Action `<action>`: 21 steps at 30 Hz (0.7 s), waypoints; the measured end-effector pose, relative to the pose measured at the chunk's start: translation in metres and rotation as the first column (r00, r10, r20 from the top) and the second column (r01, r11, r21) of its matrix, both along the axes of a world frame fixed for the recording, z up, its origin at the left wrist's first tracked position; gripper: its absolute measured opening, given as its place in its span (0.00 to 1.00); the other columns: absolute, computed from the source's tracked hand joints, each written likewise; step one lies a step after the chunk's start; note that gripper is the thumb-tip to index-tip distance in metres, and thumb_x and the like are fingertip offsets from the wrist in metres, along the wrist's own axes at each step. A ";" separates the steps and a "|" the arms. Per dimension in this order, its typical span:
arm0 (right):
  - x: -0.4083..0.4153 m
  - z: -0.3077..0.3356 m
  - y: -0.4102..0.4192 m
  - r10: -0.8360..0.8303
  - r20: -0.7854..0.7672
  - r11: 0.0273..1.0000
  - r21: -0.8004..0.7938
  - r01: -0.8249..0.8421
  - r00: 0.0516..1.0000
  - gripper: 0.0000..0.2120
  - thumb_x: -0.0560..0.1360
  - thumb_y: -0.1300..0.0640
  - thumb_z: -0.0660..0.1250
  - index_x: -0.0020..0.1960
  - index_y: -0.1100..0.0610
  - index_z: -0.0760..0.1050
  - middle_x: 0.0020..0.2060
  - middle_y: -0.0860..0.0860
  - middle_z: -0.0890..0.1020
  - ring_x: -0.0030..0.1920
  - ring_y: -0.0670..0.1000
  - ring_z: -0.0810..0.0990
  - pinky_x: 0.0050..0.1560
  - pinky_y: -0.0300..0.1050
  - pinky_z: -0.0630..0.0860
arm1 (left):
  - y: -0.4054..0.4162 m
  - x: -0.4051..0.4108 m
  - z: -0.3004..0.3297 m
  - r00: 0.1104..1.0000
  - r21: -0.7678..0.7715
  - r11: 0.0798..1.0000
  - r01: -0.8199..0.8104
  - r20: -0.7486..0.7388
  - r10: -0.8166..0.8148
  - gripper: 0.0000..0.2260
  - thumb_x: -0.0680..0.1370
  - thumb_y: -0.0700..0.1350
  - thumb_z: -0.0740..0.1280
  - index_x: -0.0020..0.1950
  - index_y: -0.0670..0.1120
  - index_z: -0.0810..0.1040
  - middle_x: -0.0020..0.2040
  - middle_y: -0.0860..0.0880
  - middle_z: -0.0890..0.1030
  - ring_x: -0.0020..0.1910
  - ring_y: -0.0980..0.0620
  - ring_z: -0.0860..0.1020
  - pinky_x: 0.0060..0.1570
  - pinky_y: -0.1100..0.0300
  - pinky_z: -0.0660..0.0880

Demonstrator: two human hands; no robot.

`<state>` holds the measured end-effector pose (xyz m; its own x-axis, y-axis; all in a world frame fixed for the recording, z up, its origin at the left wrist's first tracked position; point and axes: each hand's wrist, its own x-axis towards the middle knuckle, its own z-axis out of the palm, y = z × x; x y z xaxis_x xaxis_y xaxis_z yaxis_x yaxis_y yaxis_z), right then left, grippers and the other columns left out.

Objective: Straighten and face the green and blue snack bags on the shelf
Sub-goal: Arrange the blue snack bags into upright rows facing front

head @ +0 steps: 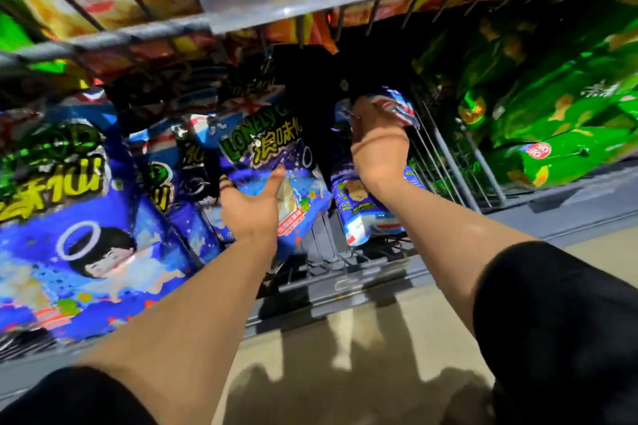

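A blue snack bag with green lettering (266,148) stands tilted in the middle of the wire shelf. My left hand (250,203) holds its lower part, thumb across the front and fingers behind. To its right a second blue bag (359,207) stands with its back label facing out. My right hand (378,141) grips the top of that bag, fingers curled over its crumpled upper edge (397,103). More blue bags of the same kind (79,217) fill the shelf on the left, close to the camera and blurred.
Green snack bags (552,121) lie past a wire divider (448,155) on the right. A wire shelf (138,34) with orange and red bags hangs overhead. The grey shelf front rail (345,272) runs below my hands; beige floor lies beneath.
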<state>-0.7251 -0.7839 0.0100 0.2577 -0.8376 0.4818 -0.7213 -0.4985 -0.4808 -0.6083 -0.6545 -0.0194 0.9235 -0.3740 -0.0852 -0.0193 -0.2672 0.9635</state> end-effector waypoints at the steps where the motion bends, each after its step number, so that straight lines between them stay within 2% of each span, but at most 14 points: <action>1: -0.006 0.005 0.006 -0.003 -0.035 1.000 0.000 0.003 0.999 0.15 0.74 0.64 0.61 0.59 0.56 0.75 0.47 0.59 0.82 0.49 0.61 0.80 0.46 0.52 0.76 | 0.003 0.000 0.008 1.000 -0.007 1.000 0.029 0.000 -0.029 0.32 0.66 0.56 0.78 0.61 0.40 0.72 0.54 0.45 0.79 0.55 0.43 0.77 0.58 0.51 0.74; 3: -0.018 0.017 0.023 -0.022 -0.028 0.999 -0.035 0.021 0.999 0.16 0.72 0.66 0.60 0.57 0.58 0.76 0.47 0.60 0.81 0.50 0.62 0.78 0.46 0.52 0.75 | 0.013 -0.002 0.029 0.997 0.005 0.997 0.083 0.008 -0.083 0.29 0.67 0.54 0.78 0.59 0.40 0.72 0.52 0.46 0.77 0.53 0.44 0.76 0.54 0.56 0.72; 6: -0.038 0.034 0.056 -0.029 0.133 0.986 -0.159 0.050 0.991 0.09 0.70 0.66 0.60 0.46 0.61 0.77 0.43 0.60 0.76 0.46 0.61 0.73 0.39 0.52 0.72 | 0.033 -0.008 0.062 0.980 0.020 0.987 0.157 0.118 -0.159 0.32 0.65 0.54 0.79 0.63 0.40 0.73 0.58 0.44 0.79 0.58 0.44 0.76 0.59 0.54 0.72; 8: -0.051 0.044 0.075 -0.035 0.180 0.980 -0.186 0.069 0.983 0.06 0.70 0.66 0.60 0.42 0.62 0.75 0.43 0.59 0.74 0.45 0.59 0.71 0.38 0.53 0.71 | 0.050 -0.013 0.079 0.959 0.048 0.976 0.213 0.181 -0.218 0.29 0.66 0.53 0.79 0.61 0.42 0.74 0.56 0.45 0.80 0.57 0.44 0.77 0.57 0.54 0.71; 10: -0.067 0.059 0.089 -0.042 0.216 0.975 -0.206 0.088 0.975 0.03 0.69 0.66 0.61 0.41 0.62 0.74 0.44 0.58 0.76 0.45 0.59 0.71 0.41 0.53 0.70 | 0.069 -0.018 0.091 0.945 0.018 0.959 0.283 0.167 -0.282 0.27 0.62 0.56 0.80 0.55 0.45 0.77 0.51 0.48 0.83 0.52 0.45 0.80 0.55 0.52 0.75; 13: -0.092 0.092 0.101 0.016 0.222 0.970 -0.241 0.039 0.975 0.02 0.69 0.65 0.62 0.40 0.64 0.72 0.39 0.60 0.77 0.43 0.62 0.73 0.43 0.56 0.71 | 0.089 -0.020 0.092 0.929 -0.037 0.930 0.367 0.074 -0.363 0.31 0.55 0.63 0.78 0.54 0.52 0.79 0.50 0.51 0.85 0.51 0.47 0.83 0.55 0.45 0.78; 15: -0.107 0.112 0.102 0.064 0.243 0.976 -0.216 -0.010 0.968 0.03 0.70 0.64 0.60 0.39 0.64 0.70 0.34 0.61 0.76 0.39 0.62 0.74 0.40 0.57 0.71 | 0.097 -0.021 0.093 0.917 -0.067 0.915 0.399 0.011 -0.399 0.28 0.54 0.59 0.78 0.51 0.52 0.80 0.48 0.50 0.85 0.49 0.46 0.83 0.54 0.43 0.79; 17: -0.121 0.130 0.104 0.082 0.264 0.985 -0.166 -0.038 0.961 0.04 0.71 0.61 0.59 0.40 0.62 0.69 0.33 0.58 0.75 0.38 0.62 0.73 0.40 0.57 0.71 | 0.108 -0.027 0.108 0.909 -0.097 0.905 0.414 -0.015 -0.417 0.23 0.59 0.52 0.81 0.51 0.49 0.79 0.48 0.46 0.85 0.49 0.43 0.83 0.53 0.42 0.79; 19: -0.136 0.147 0.108 0.081 0.274 0.993 -0.109 -0.053 0.958 0.03 0.73 0.61 0.60 0.42 0.60 0.69 0.34 0.56 0.74 0.38 0.62 0.73 0.41 0.57 0.71 | 0.115 -0.029 0.116 0.908 -0.113 0.904 0.413 -0.031 -0.418 0.18 0.67 0.41 0.79 0.53 0.46 0.78 0.51 0.43 0.84 0.50 0.42 0.82 0.54 0.45 0.79; 21: -0.151 0.162 0.111 0.054 0.272 0.998 -0.051 -0.042 0.961 0.01 0.74 0.63 0.61 0.44 0.60 0.69 0.35 0.57 0.75 0.38 0.61 0.73 0.43 0.55 0.70 | 0.123 -0.026 0.121 0.907 -0.100 0.903 0.417 -0.017 -0.420 0.17 0.69 0.39 0.77 0.55 0.43 0.77 0.52 0.42 0.83 0.48 0.44 0.81 0.51 0.50 0.78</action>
